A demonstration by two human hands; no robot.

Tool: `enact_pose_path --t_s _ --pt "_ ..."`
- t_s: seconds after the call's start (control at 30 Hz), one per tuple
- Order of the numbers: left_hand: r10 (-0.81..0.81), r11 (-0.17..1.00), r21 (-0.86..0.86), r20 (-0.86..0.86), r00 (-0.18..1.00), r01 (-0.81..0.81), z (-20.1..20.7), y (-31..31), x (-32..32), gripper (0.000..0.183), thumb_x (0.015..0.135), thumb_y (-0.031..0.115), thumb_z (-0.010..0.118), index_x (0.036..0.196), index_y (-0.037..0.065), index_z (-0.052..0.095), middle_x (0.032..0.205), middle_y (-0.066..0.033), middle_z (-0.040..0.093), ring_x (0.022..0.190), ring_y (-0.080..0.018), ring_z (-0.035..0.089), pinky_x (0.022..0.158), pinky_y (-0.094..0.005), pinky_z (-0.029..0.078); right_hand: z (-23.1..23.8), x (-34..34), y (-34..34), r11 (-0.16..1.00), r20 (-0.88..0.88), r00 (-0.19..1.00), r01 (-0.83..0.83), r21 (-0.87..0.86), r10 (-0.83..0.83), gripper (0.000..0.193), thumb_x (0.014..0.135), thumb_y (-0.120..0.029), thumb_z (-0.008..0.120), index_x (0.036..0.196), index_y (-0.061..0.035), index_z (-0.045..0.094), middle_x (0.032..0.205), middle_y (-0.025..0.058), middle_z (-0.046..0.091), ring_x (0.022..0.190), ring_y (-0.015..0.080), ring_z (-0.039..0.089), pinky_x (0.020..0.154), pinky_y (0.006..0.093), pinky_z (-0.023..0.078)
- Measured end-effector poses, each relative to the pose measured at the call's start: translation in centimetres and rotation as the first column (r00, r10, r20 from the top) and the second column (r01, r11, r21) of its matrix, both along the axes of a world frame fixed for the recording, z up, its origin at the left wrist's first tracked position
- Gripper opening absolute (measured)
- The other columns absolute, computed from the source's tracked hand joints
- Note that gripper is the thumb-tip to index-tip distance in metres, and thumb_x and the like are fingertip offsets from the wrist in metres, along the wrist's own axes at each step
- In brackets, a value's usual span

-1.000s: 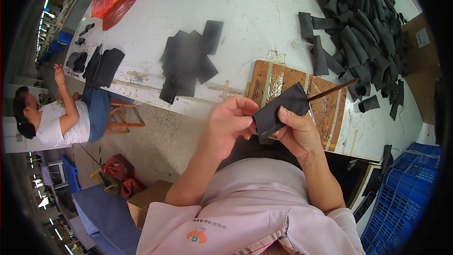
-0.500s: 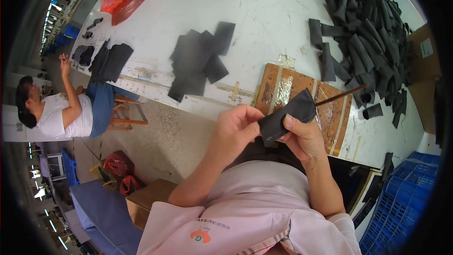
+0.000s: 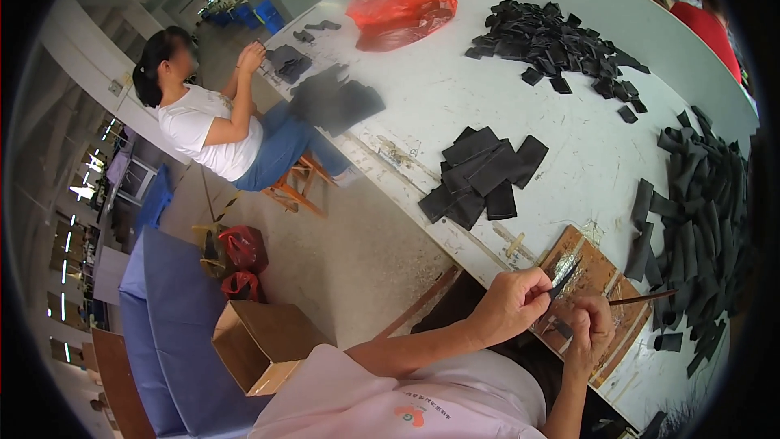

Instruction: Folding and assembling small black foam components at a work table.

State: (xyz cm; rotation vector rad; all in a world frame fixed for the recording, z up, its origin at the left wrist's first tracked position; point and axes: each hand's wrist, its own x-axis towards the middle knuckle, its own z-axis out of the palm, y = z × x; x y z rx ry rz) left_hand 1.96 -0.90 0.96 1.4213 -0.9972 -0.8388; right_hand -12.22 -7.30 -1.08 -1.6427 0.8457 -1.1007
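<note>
My left hand (image 3: 520, 302) is closed in a pinch on a black fabric piece (image 3: 566, 276), seen nearly edge-on. Close beside it, my right hand (image 3: 591, 327) is closed. A thin brown stick (image 3: 646, 297) juts from it to the right; the fingers cover the near end. Both hands are over a brown board (image 3: 609, 273) with shiny clear tape on it, at the table's near edge. Flat black fabric pieces (image 3: 487, 169) lie overlapping on the table left of the board. To its right is a big heap of black fabric tubes (image 3: 705, 223).
Farther back on the white table (image 3: 422, 102) are a heap of small black pieces (image 3: 561, 42) and a red plastic bag (image 3: 402, 2). A person (image 3: 215, 126) sits on a wooden stool at the left. An open cardboard box (image 3: 272, 341) stands on the floor near my left arm.
My view has swung left, so the table and person appear farther right. The black piece has turned from broadside to nearly edge-on between my hands, and my right hand now covers more of it.
</note>
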Motion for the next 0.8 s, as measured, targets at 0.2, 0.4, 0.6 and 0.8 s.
enact_pose_path --t_s 0.2,0.4,0.6,0.8 --pt "-0.036 0.999 -0.012 0.192 0.981 0.039 0.0 -0.5 -0.7 0.008 0.073 -0.002 0.056 0.078 -0.002 0.050 0.061 -0.0102 0.055 0.053 -0.0149 0.055 0.048 -0.0260 0.043 1.0 1.0 0.2 0.974 -0.161 0.984 -0.110 -0.197 0.079 0.012 0.071 -0.004 0.063 0.080 0.0006 0.057 0.068 0.0075 0.051 0.057 0.0149 0.047 0.049 0.0246 0.035" --pt "0.224 0.967 -0.180 0.271 0.936 -0.179 -1.8 -0.8 -1.8 0.012 0.074 -0.003 0.053 0.084 0.000 0.048 0.062 -0.0084 0.056 0.053 -0.0144 0.056 0.047 -0.0249 0.043 0.7 2.2 0.7 0.900 -0.405 0.907 -0.077 -0.430 -0.115 0.011 0.066 0.005 0.057 0.076 0.0009 0.053 0.069 0.0104 0.048 0.055 0.0232 0.050 0.047 0.0318 0.039" --pt "-0.075 0.992 -0.006 -0.826 0.559 0.124 -3.3 -1.1 0.3 0.020 0.073 -0.002 0.052 0.092 0.002 0.047 0.071 -0.0031 0.055 0.048 -0.0032 0.043 0.039 -0.0154 0.030 0.0 2.0 0.5 0.956 -0.346 0.931 0.012 -0.292 -0.117 0.009 0.067 0.004 0.056 0.074 0.0009 0.052 0.067 0.0085 0.047 0.054 0.0183 0.048 0.045 0.0288 0.038" --pt "-0.175 0.976 -0.017 -0.645 0.744 0.215 -2.3 -1.3 -0.2 0.022 0.069 -0.004 0.048 0.091 -0.001 0.048 0.074 -0.0041 0.054 0.053 -0.0050 0.047 0.044 -0.0179 0.037 -0.2 0.6 0.1 0.740 0.320 0.941 -0.292 0.605 0.110 0.008 0.077 -0.007 0.059 0.075 -0.0022 0.053 0.065 0.0018 0.049 0.053 0.0072 0.042 0.041 0.0187 0.032"
